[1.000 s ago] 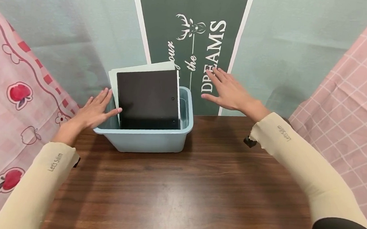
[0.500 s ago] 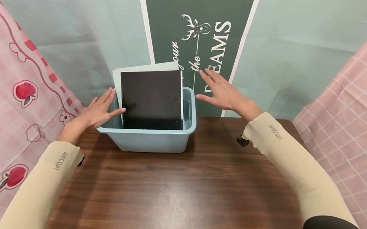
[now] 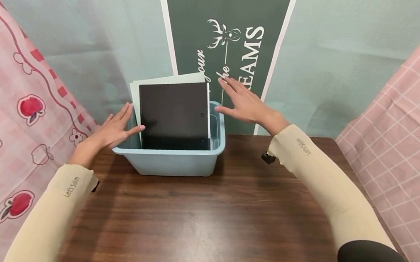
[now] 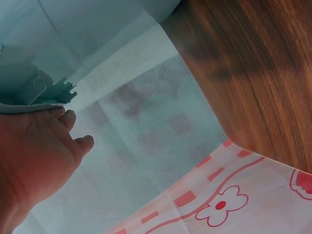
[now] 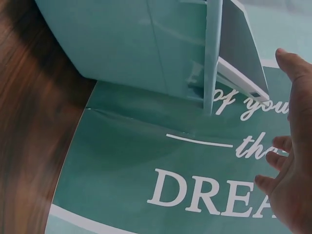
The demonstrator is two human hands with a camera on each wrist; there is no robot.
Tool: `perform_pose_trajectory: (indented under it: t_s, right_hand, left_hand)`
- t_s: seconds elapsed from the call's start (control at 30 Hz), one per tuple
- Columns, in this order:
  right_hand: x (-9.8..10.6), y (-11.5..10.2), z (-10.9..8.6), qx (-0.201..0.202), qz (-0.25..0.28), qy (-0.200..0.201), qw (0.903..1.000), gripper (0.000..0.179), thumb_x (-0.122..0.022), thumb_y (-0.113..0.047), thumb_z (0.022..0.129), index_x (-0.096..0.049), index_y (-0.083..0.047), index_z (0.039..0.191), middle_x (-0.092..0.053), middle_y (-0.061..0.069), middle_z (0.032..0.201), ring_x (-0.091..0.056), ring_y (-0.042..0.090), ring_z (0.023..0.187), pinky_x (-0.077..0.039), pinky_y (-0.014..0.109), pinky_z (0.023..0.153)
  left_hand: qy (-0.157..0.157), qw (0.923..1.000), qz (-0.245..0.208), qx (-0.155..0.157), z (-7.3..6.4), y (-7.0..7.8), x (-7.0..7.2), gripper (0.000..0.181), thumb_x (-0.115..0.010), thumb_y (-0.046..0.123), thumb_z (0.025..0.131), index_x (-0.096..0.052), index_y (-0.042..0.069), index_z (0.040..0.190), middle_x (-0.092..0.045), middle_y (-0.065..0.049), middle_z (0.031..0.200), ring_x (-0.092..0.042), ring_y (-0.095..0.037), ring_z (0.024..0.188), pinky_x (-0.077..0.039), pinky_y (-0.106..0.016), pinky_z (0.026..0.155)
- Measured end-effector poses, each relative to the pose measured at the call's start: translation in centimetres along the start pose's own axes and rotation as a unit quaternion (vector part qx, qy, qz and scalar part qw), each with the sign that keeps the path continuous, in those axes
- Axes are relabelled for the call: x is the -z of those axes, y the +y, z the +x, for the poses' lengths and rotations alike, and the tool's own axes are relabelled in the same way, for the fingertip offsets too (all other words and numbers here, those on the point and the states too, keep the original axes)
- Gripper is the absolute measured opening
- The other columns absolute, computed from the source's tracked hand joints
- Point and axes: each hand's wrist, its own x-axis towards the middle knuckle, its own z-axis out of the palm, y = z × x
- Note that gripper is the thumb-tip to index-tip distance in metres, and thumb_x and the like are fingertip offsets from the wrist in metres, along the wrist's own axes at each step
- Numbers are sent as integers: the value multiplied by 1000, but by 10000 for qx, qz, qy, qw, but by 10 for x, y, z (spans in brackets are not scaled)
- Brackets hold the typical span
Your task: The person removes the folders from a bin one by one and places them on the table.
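Since the blue bin [image 3: 171,164] apparently props them, black panel [image 3: 174,113] and pale sheets [image 3: 192,79] (projecting above it) stand tilted; left hand [image 3: 114,129], right hand [image 3: 247,105]: fingers spread, gripping nothing.

One blue bin [image 3: 173,164] at one brown desk's [image 3: 194,225] far edge holds one black panel [image 3: 174,113] and at least two pale-green sheets [image 3: 190,79], alongside two hands [image 3: 247,104], two beige sleeves [image 3: 50,213].
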Motion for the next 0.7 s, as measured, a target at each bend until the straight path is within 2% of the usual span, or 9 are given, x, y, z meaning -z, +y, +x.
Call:
perform_pose_trajectory:
  t_s: [0.17,0.37,0.53,0.7]
  right_hand:
    - [-1,-6,8,76,-3,7,10000,96,-58,-65,101,-11,-19,172,-11,14,178,-12,33,164,-23,62,127]
    - [-6,-13,18,203,9,105,9997,96,-58,-65,101,-13,-20,172,-11,14,178,-12,32,164,-25,60,127]
    - [-8,-18,24,151,58,61,9999,97,-58,-68,100,-12,-23,173,-11,13,178,-12,34,164,-26,65,125]
    - [-12,-20,28,164,105,-27,9998,99,-60,-67,99,-10,-22,173,-10,14,178,-11,34,164,-24,59,127]
  left_hand:
    - [29,9999,-105,-13,1,-1,-2,100,-38,68,107,15,9,167,20,-14,175,6,-40,163,7,-65,127]
    - [49,9997,-231,-19,0,-2,-2,99,-38,67,108,16,9,167,22,-14,175,6,-40,163,8,-65,127]
    - [45,9995,-299,-1,-1,0,-2,99,-38,68,108,16,9,167,22,-13,175,7,-39,163,8,-64,127]
    - [50,9995,-319,-26,-2,0,-2,99,-37,68,108,15,9,167,21,-14,175,8,-39,163,9,-64,127]
